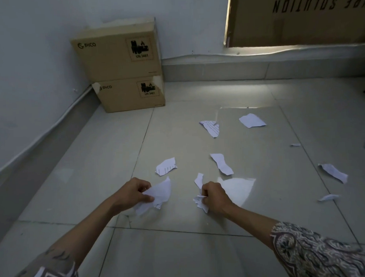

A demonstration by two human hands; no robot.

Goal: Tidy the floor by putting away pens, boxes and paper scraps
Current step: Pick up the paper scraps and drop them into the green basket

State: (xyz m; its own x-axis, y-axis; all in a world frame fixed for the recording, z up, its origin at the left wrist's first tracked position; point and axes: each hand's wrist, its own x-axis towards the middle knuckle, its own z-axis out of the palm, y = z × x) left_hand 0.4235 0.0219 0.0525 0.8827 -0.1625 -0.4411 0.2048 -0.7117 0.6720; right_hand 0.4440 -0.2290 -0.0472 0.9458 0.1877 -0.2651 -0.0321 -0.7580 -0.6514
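Two hands (136,194) (213,196), torn, apparently lined scraps (166,167)

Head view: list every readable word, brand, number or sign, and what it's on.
"PICO", with logo: upper cardboard box, front left.
"UN 3481", under a battery-and-flame sign: same box, label at right.
"PICO": lower cardboard box.
"UN 3481", same sign: lower box label.
"...RE SOLUTION", upside down, start cut off: large cardboard sheet at top right.
Small print at both boxes' lower right corners: too small to read.
Lines on the paper scraps: illegible.
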